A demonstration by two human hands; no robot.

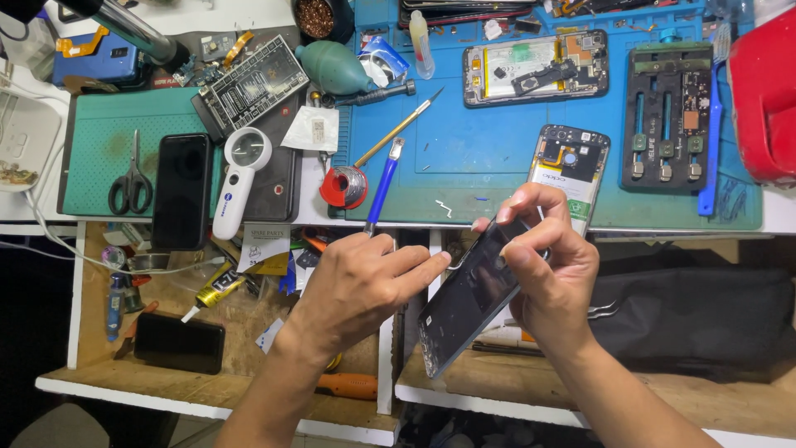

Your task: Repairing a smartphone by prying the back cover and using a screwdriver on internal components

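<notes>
My right hand grips a black phone screen panel, tilted with its lower end pointing down-left, below the front edge of the bench. The fingers of my left hand reach across and touch the panel's upper left edge. Just behind the hands, an opened phone with its back off lies on the blue work mat. A second opened phone lies further back on the mat.
A black board holder and a red case sit at the right. On the left lie scissors, a black phone, a white magnifier, a solder spool and a blue-handled tool. Open drawers below hold clutter and another phone.
</notes>
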